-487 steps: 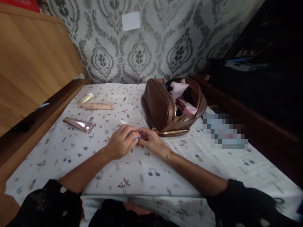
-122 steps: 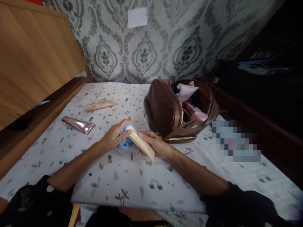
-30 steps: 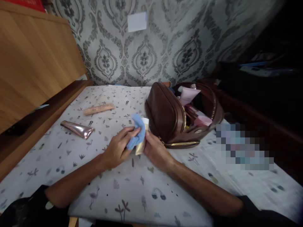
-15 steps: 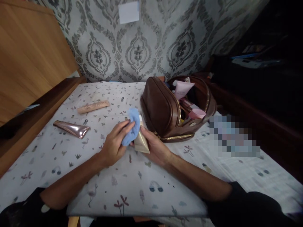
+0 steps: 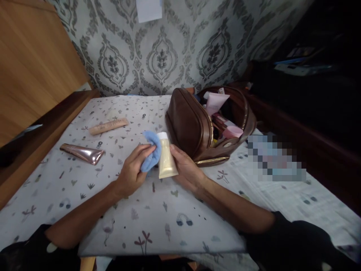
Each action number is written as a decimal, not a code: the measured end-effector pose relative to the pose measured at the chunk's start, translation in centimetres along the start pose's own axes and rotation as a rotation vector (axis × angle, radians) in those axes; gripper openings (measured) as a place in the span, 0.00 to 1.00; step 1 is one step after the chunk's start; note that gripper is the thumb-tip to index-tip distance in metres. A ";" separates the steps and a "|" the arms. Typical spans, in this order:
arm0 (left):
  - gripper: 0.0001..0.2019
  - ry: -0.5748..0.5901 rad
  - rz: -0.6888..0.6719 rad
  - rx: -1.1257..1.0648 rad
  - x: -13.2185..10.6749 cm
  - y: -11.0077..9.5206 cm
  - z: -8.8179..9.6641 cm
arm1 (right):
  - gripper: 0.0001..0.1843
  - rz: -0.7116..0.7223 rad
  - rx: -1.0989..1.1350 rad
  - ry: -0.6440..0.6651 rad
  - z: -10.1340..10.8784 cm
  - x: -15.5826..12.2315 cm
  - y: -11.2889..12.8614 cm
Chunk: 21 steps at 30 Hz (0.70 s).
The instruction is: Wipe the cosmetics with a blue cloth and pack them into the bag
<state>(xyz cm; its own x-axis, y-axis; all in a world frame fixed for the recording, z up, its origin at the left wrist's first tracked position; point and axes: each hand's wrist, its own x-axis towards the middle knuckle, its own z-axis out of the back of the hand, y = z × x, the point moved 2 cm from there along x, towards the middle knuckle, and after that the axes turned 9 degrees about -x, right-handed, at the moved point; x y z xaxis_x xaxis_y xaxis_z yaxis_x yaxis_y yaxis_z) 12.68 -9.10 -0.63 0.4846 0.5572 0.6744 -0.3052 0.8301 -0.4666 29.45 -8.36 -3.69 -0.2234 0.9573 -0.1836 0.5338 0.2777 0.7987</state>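
Note:
A cream tube (image 5: pixel 166 158) with a white cap stands upright in my right hand (image 5: pixel 184 169), whose fingers are closed round its right side. My left hand (image 5: pixel 132 171) pinches a small blue cloth (image 5: pixel 150 152) and presses it against the tube's left side near the cap. Both hands hover just above the patterned tablecloth (image 5: pixel 158 210), in front of an open brown cosmetic bag (image 5: pixel 194 126).
The bag holds a pink tube (image 5: pixel 216 103) and other cosmetics. A rose-gold tube (image 5: pixel 81 153) and a beige tube (image 5: pixel 108 126) lie to the left. A wooden board (image 5: pixel 34 67) and dark ledge (image 5: pixel 50 124) line the left edge; dark furniture (image 5: pixel 310 113) stands on the right.
My right hand has turned the cream tube more upright, so its whole face shows. The blue cloth has stayed at the tube's capped end.

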 end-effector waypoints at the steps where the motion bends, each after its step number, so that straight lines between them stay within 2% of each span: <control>1: 0.23 0.021 -0.035 -0.010 0.0 0.0 0.0 | 0.18 0.004 -0.006 -0.015 0.1 0.1 -0.1; 5: 0.19 0.042 -0.094 -0.105 0.0 -0.5 0.0 | 0.15 -0.051 -0.018 -0.050 0.2 0.1 -0.2; 8: 0.18 0.023 -0.033 -0.157 0.3 -0.7 0.2 | 0.20 -0.093 -0.050 -0.005 -0.2 -0.2 -0.2; 12: 0.21 -0.005 0.024 -0.082 0.4 -0.6 0.1 | 0.24 -0.098 -0.072 0.087 -0.8 -0.7 -0.1; 17: 0.20 0.143 -0.143 -0.058 -0.3 -1.1 -0.9 | 0.21 -0.171 0.084 0.116 -0.8 -0.9 0.3; 21: 0.17 0.240 -0.218 -0.063 -0.6 -1.5 -1.4 | 0.24 -0.246 0.122 0.168 -0.8 -1.1 0.7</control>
<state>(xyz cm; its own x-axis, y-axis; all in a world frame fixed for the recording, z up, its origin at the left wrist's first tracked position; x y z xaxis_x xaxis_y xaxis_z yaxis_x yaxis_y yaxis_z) 13.98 -10.71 -1.12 0.7146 0.3394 0.6116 -0.1252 0.9223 -0.3656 29.44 -9.31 -2.51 -0.4842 0.8364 -0.2568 0.5389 0.5163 0.6656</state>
